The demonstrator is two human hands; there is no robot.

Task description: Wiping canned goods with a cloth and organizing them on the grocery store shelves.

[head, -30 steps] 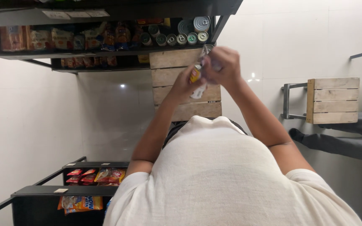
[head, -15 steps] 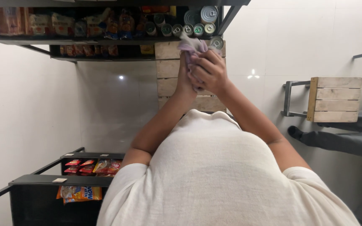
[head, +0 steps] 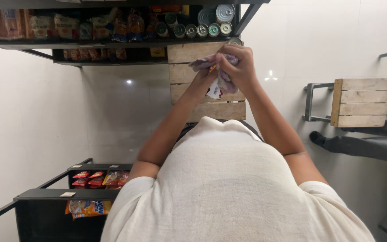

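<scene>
In the head view, both hands meet at about 12 o'clock, just under the upper shelf. The right hand [head: 238, 67] has its grip clenched around a crumpled purple packet [head: 222, 80], whose white end hangs toward 6 o'clock. The left hand [head: 204, 76] presses against the same packet from 9 o'clock; whether its grip is closed on it I cannot tell, since the fingers are hidden. Behind the hands stands a wooden crate [head: 202, 85]. At 12 o'clock a dark shelf [head: 113, 44] carries a row of cans [head: 202, 29] and snack bags [head: 68, 27]. At 8 o'clock a lower black rack [head: 59, 195] holds more bright packets [head: 99, 178]. At 3 o'clock sits a second wooden crate [head: 361, 102].
</scene>
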